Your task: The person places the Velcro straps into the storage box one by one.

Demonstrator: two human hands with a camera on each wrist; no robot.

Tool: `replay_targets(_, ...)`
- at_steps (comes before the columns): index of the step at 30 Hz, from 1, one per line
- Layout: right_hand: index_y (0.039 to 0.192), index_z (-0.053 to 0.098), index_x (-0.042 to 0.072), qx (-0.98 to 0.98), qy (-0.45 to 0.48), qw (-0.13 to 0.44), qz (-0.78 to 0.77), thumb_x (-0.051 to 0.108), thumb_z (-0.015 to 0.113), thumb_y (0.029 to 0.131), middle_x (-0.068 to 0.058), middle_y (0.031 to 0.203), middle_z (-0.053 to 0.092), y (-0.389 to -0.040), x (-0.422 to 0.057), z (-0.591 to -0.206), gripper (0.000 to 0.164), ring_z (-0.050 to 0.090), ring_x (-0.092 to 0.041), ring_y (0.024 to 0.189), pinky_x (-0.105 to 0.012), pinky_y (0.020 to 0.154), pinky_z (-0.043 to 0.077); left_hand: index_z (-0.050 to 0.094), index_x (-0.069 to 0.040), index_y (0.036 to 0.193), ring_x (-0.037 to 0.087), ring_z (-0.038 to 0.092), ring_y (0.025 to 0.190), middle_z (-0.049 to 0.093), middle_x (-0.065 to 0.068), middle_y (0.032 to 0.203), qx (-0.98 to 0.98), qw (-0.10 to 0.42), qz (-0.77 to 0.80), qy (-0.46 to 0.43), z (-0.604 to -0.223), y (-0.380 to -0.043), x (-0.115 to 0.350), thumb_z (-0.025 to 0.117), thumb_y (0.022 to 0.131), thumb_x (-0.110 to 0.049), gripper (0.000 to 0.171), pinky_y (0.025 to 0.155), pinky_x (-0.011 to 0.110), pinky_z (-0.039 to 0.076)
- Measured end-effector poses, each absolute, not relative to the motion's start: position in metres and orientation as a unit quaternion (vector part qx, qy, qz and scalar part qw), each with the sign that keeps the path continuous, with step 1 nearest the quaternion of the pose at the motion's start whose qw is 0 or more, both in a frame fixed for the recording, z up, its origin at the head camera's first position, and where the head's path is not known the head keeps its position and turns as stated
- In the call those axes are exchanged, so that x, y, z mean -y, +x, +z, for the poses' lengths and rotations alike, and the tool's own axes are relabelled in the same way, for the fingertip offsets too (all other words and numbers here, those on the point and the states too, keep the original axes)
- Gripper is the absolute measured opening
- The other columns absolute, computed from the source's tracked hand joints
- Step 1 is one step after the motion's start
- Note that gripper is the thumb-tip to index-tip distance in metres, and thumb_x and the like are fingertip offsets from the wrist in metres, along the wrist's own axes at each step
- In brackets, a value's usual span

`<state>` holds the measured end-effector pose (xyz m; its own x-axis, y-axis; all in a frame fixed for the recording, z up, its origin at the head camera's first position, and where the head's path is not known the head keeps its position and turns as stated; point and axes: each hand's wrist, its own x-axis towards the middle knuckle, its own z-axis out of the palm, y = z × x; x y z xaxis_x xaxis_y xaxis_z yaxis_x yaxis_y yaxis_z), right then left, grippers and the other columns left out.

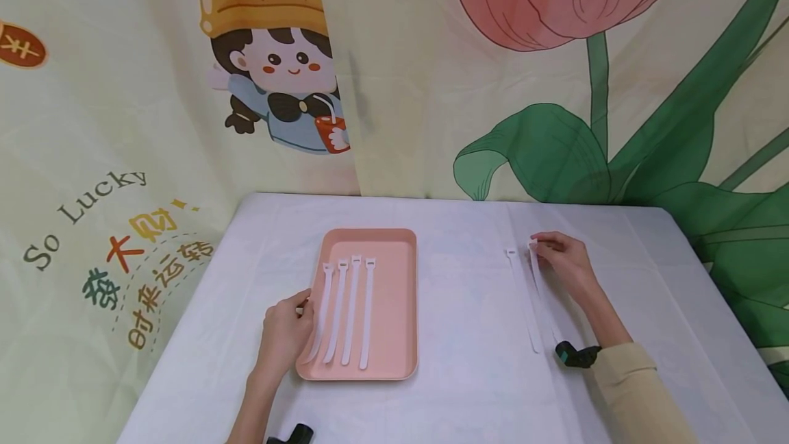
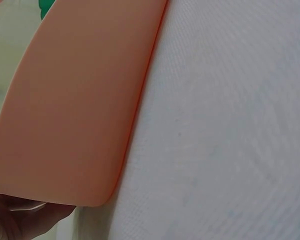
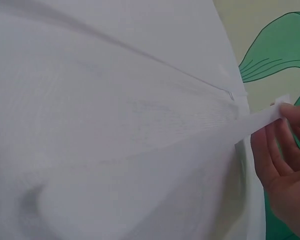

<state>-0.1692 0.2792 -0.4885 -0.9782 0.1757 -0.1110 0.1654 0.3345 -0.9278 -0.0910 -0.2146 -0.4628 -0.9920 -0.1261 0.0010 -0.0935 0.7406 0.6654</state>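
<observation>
White flat strap (image 1: 537, 273) pinched in right hand (image 1: 564, 262); left hand (image 1: 286, 334) gripping smooth pink tray (image 1: 394, 307).

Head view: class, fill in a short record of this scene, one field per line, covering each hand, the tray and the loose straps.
Left hand: holds the left edge of the pink tray
Tray contents: four white straps, side by side
Right hand: pinches the top end of one white strap
Beside it: another strap flat on the white tablecloth
</observation>
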Motion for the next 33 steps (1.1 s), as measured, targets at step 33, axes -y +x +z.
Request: replay_targets(33, 0.133, 0.064, 0.002, 0.824, -0.058, 0.031, 0.562, 0.033, 0.067, 0.101, -0.015, 0.122, 0.069, -0.161, -0.268, -0.448, 0.044, 0.067, -0.012, 0.084, -0.027, 0.074, 0.061, 0.063, 0.011, 0.132, 0.019, 0.064, 0.069, 0.074, 0.024, 0.102, 0.934, 0.026, -0.353, 0.056, -0.464, -0.091, 0.215, 0.054, 0.099, -0.003, 0.037, 0.053, 0.023, 0.045)
